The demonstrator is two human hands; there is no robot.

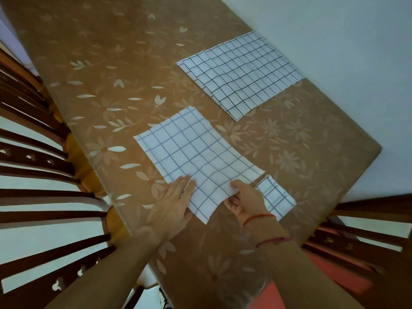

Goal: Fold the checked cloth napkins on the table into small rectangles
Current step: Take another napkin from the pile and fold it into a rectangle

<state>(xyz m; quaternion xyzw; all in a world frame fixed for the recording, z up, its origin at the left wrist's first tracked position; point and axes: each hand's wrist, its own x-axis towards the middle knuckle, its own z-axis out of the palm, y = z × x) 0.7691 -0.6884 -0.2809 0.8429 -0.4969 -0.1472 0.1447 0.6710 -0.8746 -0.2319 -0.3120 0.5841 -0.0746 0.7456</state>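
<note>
**Left hand [174,199] flat, right hand [244,198] pinching: napkin fold under way**

Left hand lies on the near left corner of the napkin [191,152], fingers straight, pressing it onto the table [111,63]. Right hand pinches the near edge, thumb on top and fingers curled beneath; that edge is raised slightly. The napkin sits mid-table on the near side, otherwise flat. Cannot tell how many layers it has.

Just right of the right hand: one small folded napkin [278,198], beside the working napkin's right corner. Far right, by the wall: a stack of flat napkins [243,72], at least two, edges offset.

Judged step: carry the near edge over to the far edge.

Risks:
- Cloth slides on the smooth table cover if the flat hand eases off, giving a skewed fold.
- The pinch is off-centre, so the left part of the edge may lag and the corners miss; the grid lines would show it.
- The right forearm could brush the folded napkin and knock it open or towards the table edge
</note>
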